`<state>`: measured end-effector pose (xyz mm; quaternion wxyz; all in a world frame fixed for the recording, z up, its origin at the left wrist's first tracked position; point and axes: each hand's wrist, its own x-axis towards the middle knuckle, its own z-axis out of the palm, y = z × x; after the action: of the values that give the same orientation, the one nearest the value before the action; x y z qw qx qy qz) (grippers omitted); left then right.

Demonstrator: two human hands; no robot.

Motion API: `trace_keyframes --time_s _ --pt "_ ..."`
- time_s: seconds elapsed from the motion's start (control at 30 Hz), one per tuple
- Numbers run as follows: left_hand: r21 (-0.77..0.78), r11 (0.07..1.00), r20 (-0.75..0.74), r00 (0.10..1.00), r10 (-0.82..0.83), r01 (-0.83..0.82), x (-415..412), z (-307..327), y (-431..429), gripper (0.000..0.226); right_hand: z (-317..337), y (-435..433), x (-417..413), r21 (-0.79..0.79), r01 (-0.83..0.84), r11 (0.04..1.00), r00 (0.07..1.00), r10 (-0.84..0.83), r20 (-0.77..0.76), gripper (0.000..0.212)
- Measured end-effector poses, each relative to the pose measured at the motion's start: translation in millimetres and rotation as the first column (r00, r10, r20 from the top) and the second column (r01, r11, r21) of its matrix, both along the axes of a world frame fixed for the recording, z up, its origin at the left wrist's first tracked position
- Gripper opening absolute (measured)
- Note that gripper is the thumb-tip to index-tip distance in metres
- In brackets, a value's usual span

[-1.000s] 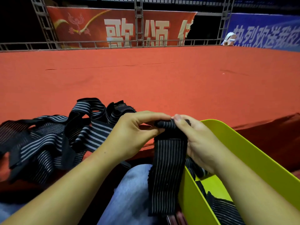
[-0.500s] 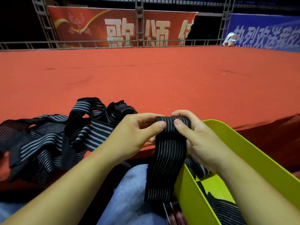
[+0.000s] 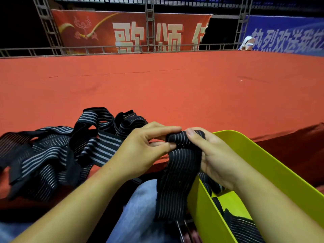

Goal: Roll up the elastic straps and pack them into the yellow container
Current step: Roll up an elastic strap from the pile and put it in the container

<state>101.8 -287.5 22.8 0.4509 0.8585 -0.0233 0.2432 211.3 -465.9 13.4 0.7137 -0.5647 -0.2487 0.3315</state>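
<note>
A black elastic strap with thin white stripes (image 3: 177,183) hangs down in front of me, its top end wound into a small roll. My left hand (image 3: 140,151) pinches the roll from the left with thumb and fingers. My right hand (image 3: 208,155) grips it from the right, thumb on top. The strap's free tail drops beside the near wall of the yellow container (image 3: 273,165), which sits at my lower right. Dark striped straps (image 3: 240,225) lie inside it. A tangled pile of loose straps (image 3: 57,155) lies to the left on the red surface.
A broad red carpeted platform (image 3: 175,88) stretches ahead to a metal rail (image 3: 105,50) and banners. My knee in blue jeans (image 3: 138,216) is below the hands. A white object (image 3: 247,43) sits at the far right corner.
The roll at the strap's top has grown slightly as both hands turned it. The hanging tail has become shorter.
</note>
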Motion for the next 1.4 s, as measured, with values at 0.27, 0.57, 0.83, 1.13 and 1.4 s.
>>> trace_keyframes --time_s 0.27,0.57,0.83,1.13,1.4 --pt "-0.41 0.912 -0.206 0.974 -0.094 0.001 1 2 -4 0.04 -1 2 -4 0.015 0.001 1.0 0.997 -0.002 0.071 0.037" --pt "-0.347 0.938 -0.139 0.989 -0.055 0.004 2 2 -2 0.023 0 0 -3 0.027 -0.038 0.999 0.999 0.038 0.024 0.03" --pt "-0.198 0.98 -0.037 0.999 0.004 -0.012 1 2 -2 0.031 3 1 -9 0.021 -0.069 0.997 0.997 0.07 -0.035 0.044" --pt "-0.192 0.981 -0.094 0.994 -0.058 0.039 0 -2 -2 0.051 1 1 -4 -0.002 0.041 0.999 0.998 -0.041 0.044 0.039" --pt "-0.399 0.914 -0.281 0.94 -0.191 0.067 0 -9 -4 0.045 -1 2 -1 0.067 0.126 0.99 0.983 -0.134 0.128 0.039"
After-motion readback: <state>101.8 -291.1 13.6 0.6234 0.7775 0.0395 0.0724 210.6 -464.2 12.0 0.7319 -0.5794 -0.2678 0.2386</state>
